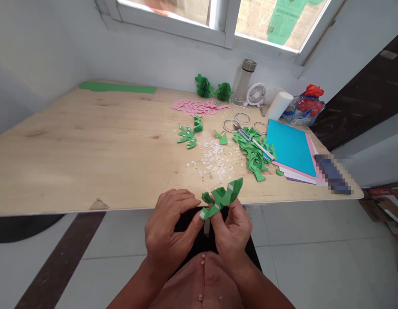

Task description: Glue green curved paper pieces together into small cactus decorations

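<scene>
My right hand (232, 227) pinches a layered green paper cutout (223, 195) with curved arms, held just over the table's front edge. Small white squares sit on its surface, at the tips and along the middle. My left hand (171, 225) is beside its lower left end, thumb tip touching or very near it, the other fingers stretched out apart from the thumb. Farther back on the table lie similar green cutouts (187, 137) with white squares, and a small stack of green pieces (198, 123). White paper bits (216, 156) are scattered in front of my hands.
Green scraps (256, 154) lie at right under a craft knife (242, 132) and a white pen-like stick (263, 148), near tape rolls (243, 118). Behind are pink cutouts (199, 107), green paper shapes (203, 86), a bottle (244, 81) and a fan (256, 94). Blue sheets (292, 146) lie right.
</scene>
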